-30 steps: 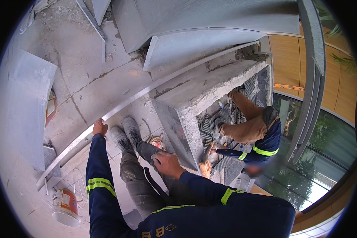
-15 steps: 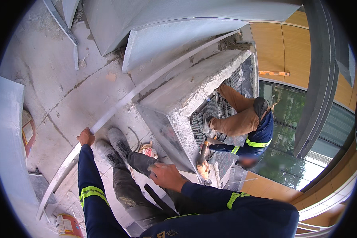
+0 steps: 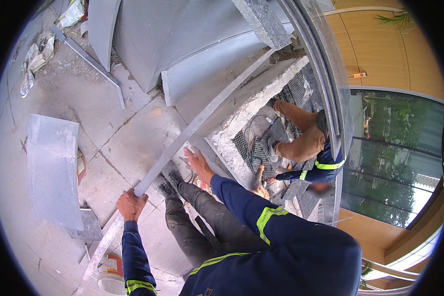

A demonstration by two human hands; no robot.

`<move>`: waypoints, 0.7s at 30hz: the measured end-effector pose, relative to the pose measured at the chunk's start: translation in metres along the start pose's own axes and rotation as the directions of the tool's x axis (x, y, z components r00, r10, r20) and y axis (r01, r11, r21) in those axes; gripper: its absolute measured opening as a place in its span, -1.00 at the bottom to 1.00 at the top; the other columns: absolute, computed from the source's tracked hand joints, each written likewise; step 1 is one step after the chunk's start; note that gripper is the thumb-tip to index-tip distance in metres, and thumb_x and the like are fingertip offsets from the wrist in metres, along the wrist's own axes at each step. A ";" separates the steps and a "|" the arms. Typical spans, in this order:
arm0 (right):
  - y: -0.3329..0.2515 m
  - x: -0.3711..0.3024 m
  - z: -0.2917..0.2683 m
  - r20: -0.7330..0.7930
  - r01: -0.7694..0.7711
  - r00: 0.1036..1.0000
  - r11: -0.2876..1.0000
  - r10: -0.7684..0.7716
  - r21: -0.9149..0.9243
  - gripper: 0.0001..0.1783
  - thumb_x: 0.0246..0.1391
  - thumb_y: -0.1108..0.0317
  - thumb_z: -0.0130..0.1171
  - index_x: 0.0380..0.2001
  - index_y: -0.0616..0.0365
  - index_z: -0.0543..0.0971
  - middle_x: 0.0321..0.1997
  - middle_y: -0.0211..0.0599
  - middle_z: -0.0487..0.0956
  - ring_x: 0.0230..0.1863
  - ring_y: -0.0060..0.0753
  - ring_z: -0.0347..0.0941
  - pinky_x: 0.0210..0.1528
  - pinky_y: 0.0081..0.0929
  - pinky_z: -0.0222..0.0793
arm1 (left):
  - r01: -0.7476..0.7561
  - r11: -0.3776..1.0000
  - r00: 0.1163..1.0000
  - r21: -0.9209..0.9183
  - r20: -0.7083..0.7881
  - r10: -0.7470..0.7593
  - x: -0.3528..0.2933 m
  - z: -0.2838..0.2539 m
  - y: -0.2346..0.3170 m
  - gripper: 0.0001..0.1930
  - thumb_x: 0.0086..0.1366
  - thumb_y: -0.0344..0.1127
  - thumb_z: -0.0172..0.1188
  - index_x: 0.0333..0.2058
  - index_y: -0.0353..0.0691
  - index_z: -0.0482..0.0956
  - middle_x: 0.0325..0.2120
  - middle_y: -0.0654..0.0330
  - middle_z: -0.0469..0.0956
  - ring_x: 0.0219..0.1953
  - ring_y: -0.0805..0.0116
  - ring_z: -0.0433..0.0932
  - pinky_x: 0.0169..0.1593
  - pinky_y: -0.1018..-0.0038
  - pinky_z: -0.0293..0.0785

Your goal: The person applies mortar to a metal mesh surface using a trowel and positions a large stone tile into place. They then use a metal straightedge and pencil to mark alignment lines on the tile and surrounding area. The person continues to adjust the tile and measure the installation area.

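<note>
My left hand (image 3: 131,205) is closed around a long, straight metal bar (image 3: 202,116). The bar runs slantwise from the lower left over the paving, its far end resting near a rough-edged concrete ledge (image 3: 254,93). Beside the middle of the bar, my right hand (image 3: 198,165) is held out with its fingers spread and nothing in it. A small gap seems to lie between its fingertips and the bar. My boots (image 3: 168,176) stand just under the bar, between my two hands.
Right of the ledge, a co-worker (image 3: 306,140) crouches on dark gridded panels by an orange-handled power tool (image 3: 259,176). Large grey slabs (image 3: 212,61) lean at the back; another slab (image 3: 52,167) is at left. A bucket (image 3: 111,276) sits lower left, a spirit level (image 3: 357,75) at upper right.
My right hand has gone from beside my thigh up toward the bar, and its curled fingers have spread. My left hand keeps hold of the bar. The whole view has shifted.
</note>
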State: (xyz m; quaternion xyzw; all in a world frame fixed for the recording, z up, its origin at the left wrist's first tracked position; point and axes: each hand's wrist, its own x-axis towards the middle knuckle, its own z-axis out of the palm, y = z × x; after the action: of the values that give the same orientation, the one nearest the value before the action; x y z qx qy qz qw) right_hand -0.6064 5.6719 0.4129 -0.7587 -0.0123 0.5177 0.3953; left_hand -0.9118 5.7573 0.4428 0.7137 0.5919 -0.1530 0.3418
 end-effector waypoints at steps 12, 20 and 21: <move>-0.104 -0.008 -0.043 0.070 -0.103 0.994 0.850 0.079 0.517 -0.62 0.07 0.38 0.40 -0.05 0.17 0.53 -0.13 -0.20 0.63 -0.18 -0.16 0.67 -0.12 -0.20 0.65 | 0.113 0.991 0.984 0.067 -0.149 -0.102 -0.229 -0.135 -0.002 -0.59 -0.16 0.08 0.41 -0.51 -0.17 0.68 -0.54 0.05 0.69 -0.46 -0.02 0.69 -0.29 0.14 0.59; -0.133 -0.167 -0.028 0.312 -0.374 0.914 0.839 0.261 0.394 -0.38 0.06 -0.11 0.45 0.02 0.04 0.51 0.01 -0.26 0.57 -0.09 -0.14 0.59 0.09 -0.17 0.52 | 0.145 0.986 0.938 0.083 -0.328 -0.110 -0.396 -0.172 -0.102 -0.52 -0.24 0.13 0.56 -0.52 -0.13 0.62 -0.48 0.13 0.65 -0.36 0.07 0.70 -0.24 0.17 0.58; -0.136 -0.169 -0.033 0.309 -0.356 0.923 0.817 0.230 0.453 -0.40 0.06 -0.11 0.45 -0.01 0.02 0.51 0.00 -0.29 0.57 -0.12 -0.20 0.57 0.09 -0.20 0.50 | 0.172 0.981 0.922 0.091 -0.365 -0.127 -0.417 -0.173 -0.109 -0.50 -0.26 0.14 0.55 -0.50 -0.13 0.63 -0.53 0.13 0.63 -0.39 0.06 0.68 -0.23 0.17 0.58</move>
State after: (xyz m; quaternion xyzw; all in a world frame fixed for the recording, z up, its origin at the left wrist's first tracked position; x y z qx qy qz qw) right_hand -0.6059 5.6739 0.6327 -0.5541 0.1925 0.6457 0.4889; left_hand -1.1531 5.5713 0.7941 0.7017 0.6865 -0.0822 0.1717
